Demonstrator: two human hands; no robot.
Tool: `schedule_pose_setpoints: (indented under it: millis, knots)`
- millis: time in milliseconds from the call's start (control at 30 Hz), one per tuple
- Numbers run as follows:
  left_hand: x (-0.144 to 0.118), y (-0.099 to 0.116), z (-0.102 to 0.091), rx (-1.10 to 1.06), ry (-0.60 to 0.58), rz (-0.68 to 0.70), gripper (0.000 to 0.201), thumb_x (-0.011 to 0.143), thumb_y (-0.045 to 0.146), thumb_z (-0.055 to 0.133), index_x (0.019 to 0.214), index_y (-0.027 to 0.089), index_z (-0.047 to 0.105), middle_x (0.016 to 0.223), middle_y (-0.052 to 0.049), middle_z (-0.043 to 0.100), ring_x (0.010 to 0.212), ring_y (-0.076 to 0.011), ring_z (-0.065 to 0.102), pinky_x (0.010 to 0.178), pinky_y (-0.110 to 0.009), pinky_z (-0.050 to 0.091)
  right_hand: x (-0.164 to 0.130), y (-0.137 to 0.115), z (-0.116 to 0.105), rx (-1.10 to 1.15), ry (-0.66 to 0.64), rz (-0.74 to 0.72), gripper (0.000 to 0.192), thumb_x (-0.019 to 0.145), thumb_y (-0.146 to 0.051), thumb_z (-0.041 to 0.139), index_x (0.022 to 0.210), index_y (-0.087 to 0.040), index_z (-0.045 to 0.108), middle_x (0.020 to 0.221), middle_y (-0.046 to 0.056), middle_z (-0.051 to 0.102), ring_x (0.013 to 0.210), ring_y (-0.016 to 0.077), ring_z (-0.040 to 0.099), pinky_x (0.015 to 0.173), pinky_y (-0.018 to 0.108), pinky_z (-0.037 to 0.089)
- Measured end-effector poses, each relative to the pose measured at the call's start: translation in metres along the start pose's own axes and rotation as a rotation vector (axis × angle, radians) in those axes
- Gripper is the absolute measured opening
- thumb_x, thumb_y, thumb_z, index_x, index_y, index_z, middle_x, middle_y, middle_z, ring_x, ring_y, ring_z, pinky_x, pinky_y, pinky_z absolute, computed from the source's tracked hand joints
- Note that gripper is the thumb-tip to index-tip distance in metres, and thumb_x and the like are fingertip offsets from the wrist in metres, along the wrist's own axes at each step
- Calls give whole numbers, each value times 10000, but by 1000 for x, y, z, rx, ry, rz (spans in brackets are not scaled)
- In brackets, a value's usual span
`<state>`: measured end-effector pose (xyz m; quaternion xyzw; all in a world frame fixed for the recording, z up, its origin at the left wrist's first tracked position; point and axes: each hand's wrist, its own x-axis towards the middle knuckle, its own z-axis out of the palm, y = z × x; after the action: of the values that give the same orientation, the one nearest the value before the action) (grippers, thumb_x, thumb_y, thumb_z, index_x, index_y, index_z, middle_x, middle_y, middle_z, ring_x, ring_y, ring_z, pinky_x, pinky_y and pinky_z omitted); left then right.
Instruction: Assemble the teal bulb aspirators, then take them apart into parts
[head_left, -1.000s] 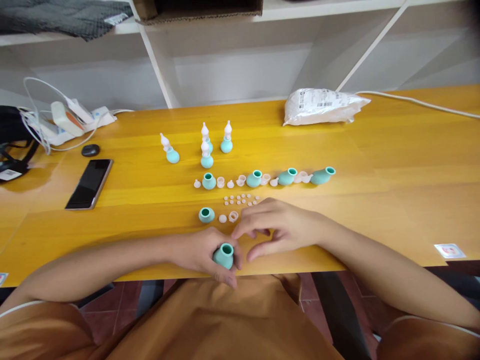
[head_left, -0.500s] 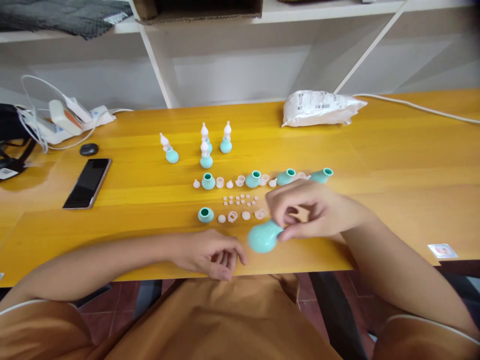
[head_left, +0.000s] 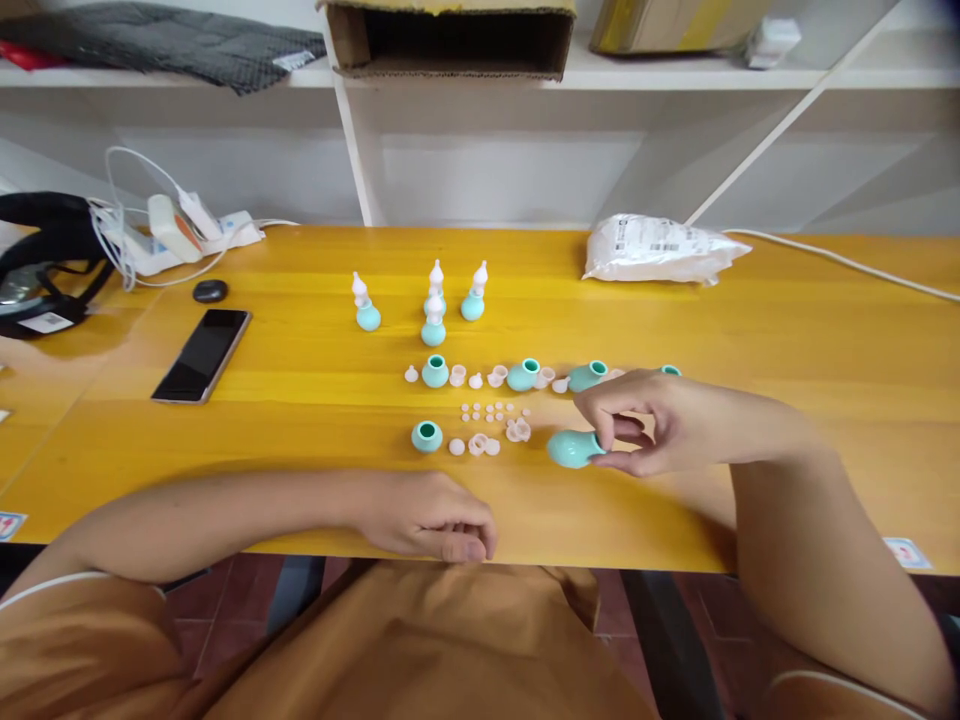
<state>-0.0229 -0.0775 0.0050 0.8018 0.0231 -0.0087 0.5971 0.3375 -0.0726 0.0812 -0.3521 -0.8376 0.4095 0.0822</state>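
Your right hand (head_left: 652, 425) pinches a teal rubber bulb (head_left: 571, 448) by its neck, with the round body lying on the table (head_left: 787, 330) toward the near edge, so the opening stays free at your fingers. Your left hand (head_left: 435, 520) rests at the near edge with the grip curled closed on nothing. Loose bulbs and small white caps (head_left: 491, 412) lie in rows at the middle, within easy reach, and four assembled aspirators (head_left: 435, 322) stand apart behind them.
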Motion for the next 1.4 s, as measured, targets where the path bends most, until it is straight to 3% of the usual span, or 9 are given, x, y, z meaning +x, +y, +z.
schedule_pose_setpoints:
  millis: [233,433,567,733,900,967,1067,1200,1400]
  knots:
    - [1,2,-1,42,-8,14,480,1180,603,454,1117,199,707,1039,-127,813,913,-208,733,844,-276,549,11,2,2,-151,-32,121,164,883,-212,746,816,-242,600,709,-73,466,616,118,416,598,270,333]
    - [1,8,0,61,2,63,461,1190,570,425,1060,220,696,1015,-127,814,927,-220,746,882,-282,559,19,-2,7,-136,14,69,196,892,-185,690,767,-235,547,721,-49,504,658,130,454,641,290,341]
    - [-1,23,1,67,57,208,362,1190,414,443,982,238,681,923,-116,807,846,-218,761,814,-284,575,19,0,6,-116,-121,162,164,918,-242,707,802,-230,592,755,-23,570,689,152,512,659,299,366]
    - [-16,46,-17,180,437,522,292,1157,274,469,950,244,673,714,-63,737,622,-196,691,656,-318,538,21,6,7,-137,-163,226,260,910,-309,746,774,-230,539,739,-22,567,689,157,514,656,297,365]
    - [-39,36,-80,435,1085,556,314,1142,350,559,889,236,707,655,-10,604,553,-161,526,557,-318,409,18,2,9,-64,-208,190,307,939,-304,725,758,-235,488,711,-45,520,641,132,463,620,286,346]
    - [-49,16,-116,532,1389,514,241,1067,449,726,934,249,712,794,-9,632,638,-150,544,608,-309,431,16,-2,9,-15,-239,160,312,951,-278,717,749,-236,483,691,-54,496,620,124,440,605,283,337]
    - [-69,-20,-161,750,1520,433,433,967,615,836,1033,218,677,999,-18,621,716,-110,506,675,-294,455,15,-7,10,34,-292,129,321,946,-243,742,735,-233,501,664,-59,513,597,116,454,588,279,330]
    - [-91,-55,-181,894,1455,108,475,985,574,796,1244,227,601,1230,-66,577,769,-122,537,728,-326,485,18,-8,13,59,-349,124,317,916,-237,784,731,-226,528,675,-61,545,601,106,472,576,266,328]
    - [-90,-66,-171,742,1239,-248,415,1011,461,666,1323,223,531,1223,-72,689,737,-137,544,801,-343,498,21,-3,20,130,-415,84,349,897,-337,843,746,-213,553,681,-75,547,606,88,458,563,241,320]
